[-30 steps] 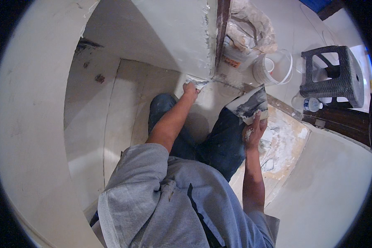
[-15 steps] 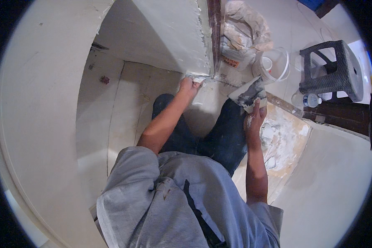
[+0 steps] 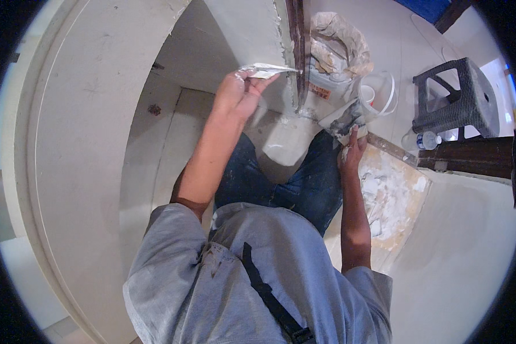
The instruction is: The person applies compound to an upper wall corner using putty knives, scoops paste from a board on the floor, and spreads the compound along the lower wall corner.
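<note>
overhead, left hand fingers grip a putty knife against the wall; right hand fingers clasp a trowel.

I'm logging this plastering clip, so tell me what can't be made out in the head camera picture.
- Left hand: its fingers cover the grip of the putty knife, so the handle stays hidden.
- Right hand: the flat smeared tool it holds is foreshortened; its kind is unclear.
- White bucket: contents are too small to tell.
- Bottle: partly behind the dark stool.
</note>
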The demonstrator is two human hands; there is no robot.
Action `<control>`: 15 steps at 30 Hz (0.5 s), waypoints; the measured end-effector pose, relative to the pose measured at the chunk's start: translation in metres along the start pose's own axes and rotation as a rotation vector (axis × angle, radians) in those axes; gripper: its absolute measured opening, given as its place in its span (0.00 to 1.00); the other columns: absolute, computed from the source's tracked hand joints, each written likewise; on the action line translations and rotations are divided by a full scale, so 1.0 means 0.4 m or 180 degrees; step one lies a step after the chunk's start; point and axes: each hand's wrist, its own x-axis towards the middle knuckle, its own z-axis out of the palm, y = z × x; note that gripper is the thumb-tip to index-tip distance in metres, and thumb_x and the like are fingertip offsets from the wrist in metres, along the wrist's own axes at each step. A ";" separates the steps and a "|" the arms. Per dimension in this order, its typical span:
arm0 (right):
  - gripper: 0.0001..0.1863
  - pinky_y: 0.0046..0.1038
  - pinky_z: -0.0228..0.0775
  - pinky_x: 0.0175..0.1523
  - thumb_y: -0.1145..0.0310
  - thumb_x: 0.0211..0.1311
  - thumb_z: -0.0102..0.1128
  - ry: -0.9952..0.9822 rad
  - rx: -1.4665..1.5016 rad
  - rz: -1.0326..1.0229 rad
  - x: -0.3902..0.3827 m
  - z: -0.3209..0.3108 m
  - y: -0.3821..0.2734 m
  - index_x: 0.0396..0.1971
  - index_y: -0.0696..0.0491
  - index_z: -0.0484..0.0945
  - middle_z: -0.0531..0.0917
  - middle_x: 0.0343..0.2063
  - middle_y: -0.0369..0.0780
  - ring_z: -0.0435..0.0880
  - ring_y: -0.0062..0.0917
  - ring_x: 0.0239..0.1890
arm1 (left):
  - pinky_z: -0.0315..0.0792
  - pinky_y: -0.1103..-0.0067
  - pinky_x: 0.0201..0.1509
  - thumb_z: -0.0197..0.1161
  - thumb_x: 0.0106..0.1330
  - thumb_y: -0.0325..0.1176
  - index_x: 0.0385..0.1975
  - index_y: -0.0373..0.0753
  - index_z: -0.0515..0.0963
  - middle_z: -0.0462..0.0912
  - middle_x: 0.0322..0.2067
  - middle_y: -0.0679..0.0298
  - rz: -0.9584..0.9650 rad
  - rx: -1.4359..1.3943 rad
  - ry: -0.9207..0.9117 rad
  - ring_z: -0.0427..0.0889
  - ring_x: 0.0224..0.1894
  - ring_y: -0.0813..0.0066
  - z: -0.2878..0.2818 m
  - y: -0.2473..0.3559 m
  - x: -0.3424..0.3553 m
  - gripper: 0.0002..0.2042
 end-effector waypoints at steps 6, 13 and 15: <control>0.16 0.25 0.71 0.46 0.64 0.68 0.52 0.0090 0.0137 0.0142 -0.010 -0.009 -0.013 0.51 0.56 0.70 0.79 0.42 0.35 0.78 0.20 0.41 | 0.70 0.57 0.61 0.41 0.64 0.21 0.51 0.18 0.63 0.71 0.52 0.42 0.0246 0.0643 -0.0044 0.72 0.56 0.51 -0.095 0.033 -0.084 0.17; 0.19 0.25 0.71 0.46 0.62 0.67 0.53 0.0036 -0.0021 0.0073 -0.029 0.007 -0.023 0.53 0.57 0.70 0.78 0.44 0.37 0.77 0.21 0.42 | 0.80 0.62 0.45 0.42 0.64 0.22 0.53 0.33 0.67 0.73 0.51 0.50 -0.0571 0.1095 0.0677 0.78 0.49 0.59 -0.592 -0.251 0.207 0.17; 0.18 0.25 0.69 0.47 0.64 0.68 0.52 0.0002 -0.0455 -0.0072 -0.052 0.036 -0.051 0.52 0.58 0.70 0.78 0.43 0.37 0.77 0.21 0.43 | 0.79 0.62 0.48 0.41 0.66 0.24 0.54 0.37 0.67 0.74 0.52 0.54 -0.0905 0.1487 0.0808 0.78 0.49 0.59 -0.681 -0.315 0.294 0.17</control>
